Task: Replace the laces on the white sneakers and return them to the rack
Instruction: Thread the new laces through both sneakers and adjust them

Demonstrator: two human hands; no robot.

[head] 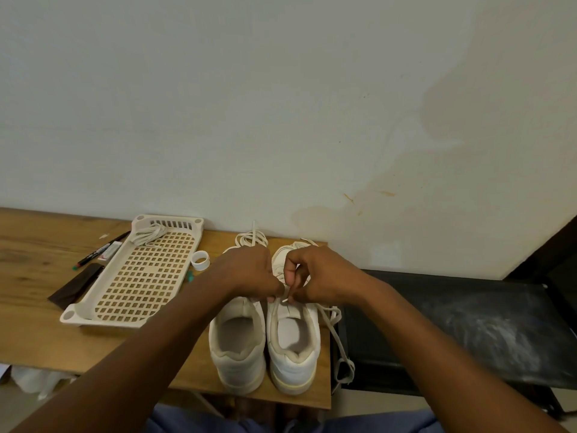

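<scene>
Two white sneakers stand side by side on the wooden table [37,260], heels toward the person, at about 6 o'clock in the view; the left sneaker [237,348] touches the right sneaker [295,345] along the inner sides. Both hands meet over the tongue of the right sneaker; the left hand [249,273] is curled, fingertips pressed together on something I cannot make out; the right hand [315,276] pinches the white tip of a lace [335,332], whose slack trails off the shoe toward 4 o'clock and hangs over the table edge. Loose lace loops [251,237] lie beyond the toes at 12 o'clock. At 9 o'clock lies a cream perforated rack [140,276] with a bundled lace [148,234] in its far corner; a small white ring [200,260] sits just beside it; markers [103,248] lie further toward 10 o'clock.
</scene>
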